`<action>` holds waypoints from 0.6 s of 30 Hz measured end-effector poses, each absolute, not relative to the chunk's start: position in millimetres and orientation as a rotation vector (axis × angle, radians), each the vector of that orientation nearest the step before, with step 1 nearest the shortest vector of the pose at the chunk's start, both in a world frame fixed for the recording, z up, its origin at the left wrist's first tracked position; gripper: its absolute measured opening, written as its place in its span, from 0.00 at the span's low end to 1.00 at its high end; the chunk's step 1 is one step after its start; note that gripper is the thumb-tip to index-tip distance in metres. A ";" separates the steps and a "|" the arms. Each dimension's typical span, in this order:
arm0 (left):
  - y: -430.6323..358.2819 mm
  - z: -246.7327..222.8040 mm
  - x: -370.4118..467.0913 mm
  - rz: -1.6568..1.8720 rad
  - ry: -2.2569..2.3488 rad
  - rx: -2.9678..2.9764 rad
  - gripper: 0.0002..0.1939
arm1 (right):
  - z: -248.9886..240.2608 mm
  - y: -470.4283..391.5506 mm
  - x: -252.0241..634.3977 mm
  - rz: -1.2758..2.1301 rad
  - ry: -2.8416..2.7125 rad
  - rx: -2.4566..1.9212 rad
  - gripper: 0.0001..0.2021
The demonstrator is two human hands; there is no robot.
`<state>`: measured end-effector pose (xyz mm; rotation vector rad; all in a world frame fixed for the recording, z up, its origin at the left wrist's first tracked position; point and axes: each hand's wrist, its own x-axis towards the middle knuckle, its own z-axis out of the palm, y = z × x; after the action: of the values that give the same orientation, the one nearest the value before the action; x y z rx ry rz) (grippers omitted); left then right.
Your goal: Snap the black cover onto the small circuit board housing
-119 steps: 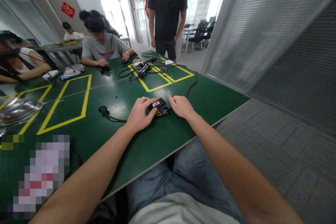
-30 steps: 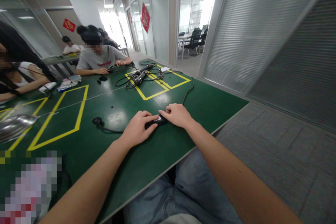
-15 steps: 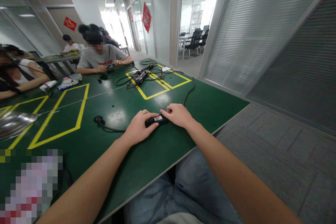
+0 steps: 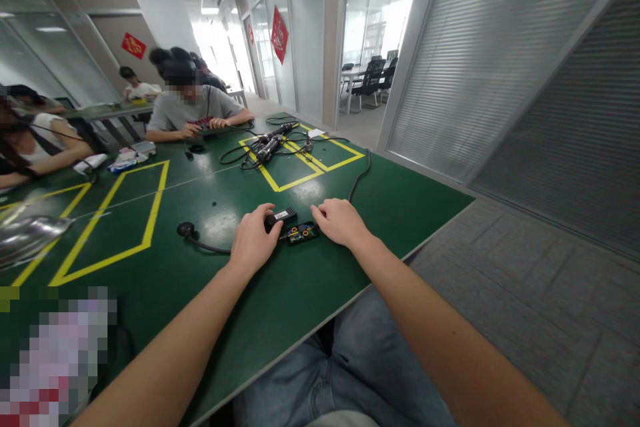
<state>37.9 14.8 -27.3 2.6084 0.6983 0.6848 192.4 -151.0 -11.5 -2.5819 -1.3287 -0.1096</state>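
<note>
My left hand (image 4: 257, 240) grips a black plastic cover (image 4: 281, 216) with a white label, thumb on the near side and fingers on the far side. Just below it lies the opened casing (image 4: 303, 233), its small electronic parts and copper-coloured rings exposed. My right hand (image 4: 343, 221) is at the casing's right end, fingers curled over the spot where the cable (image 4: 360, 173) runs in; what the fingers hold is hidden. A black plug (image 4: 186, 230) lies on the table to the left, its cord passing behind my left hand.
Yellow tape outlines (image 4: 111, 227) mark the green table (image 4: 420, 203). Dark tools with cables (image 4: 270, 147) lie farther back. A shiny metal bowl (image 4: 35, 237) stands at left. A co-worker in a grey shirt (image 4: 200, 107) works across the table, another person (image 4: 45, 140) at left.
The labelled cover has come off the casing and moved slightly up and left in my left hand, exposing the inner parts. My right hand stays nearly in place.
</note>
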 end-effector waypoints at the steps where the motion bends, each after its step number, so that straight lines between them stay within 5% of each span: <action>1: 13.1 -26.3 36.5 0.719 0.701 2.640 0.17 | -11.6 -151.1 192.0 -0.109 -1.332 -2.589 0.27; 3: 9.5 -24.6 33.1 0.810 0.691 2.728 0.09 | -13.1 -151.1 191.6 -0.117 -1.350 -2.593 0.26; 8: 0.7 -26.9 27.4 0.708 0.552 2.973 0.27 | -22.4 -150.5 190.6 -0.213 -1.407 -2.582 0.25; 18: -11.6 -25.0 23.0 0.670 0.615 2.941 0.29 | -28.3 -155.3 192.5 -0.270 -1.400 -2.477 0.24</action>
<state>23.0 -11.6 -25.0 2.9409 0.6148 0.6701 192.5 -155.3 -28.3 -2.4771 -1.3996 -0.2697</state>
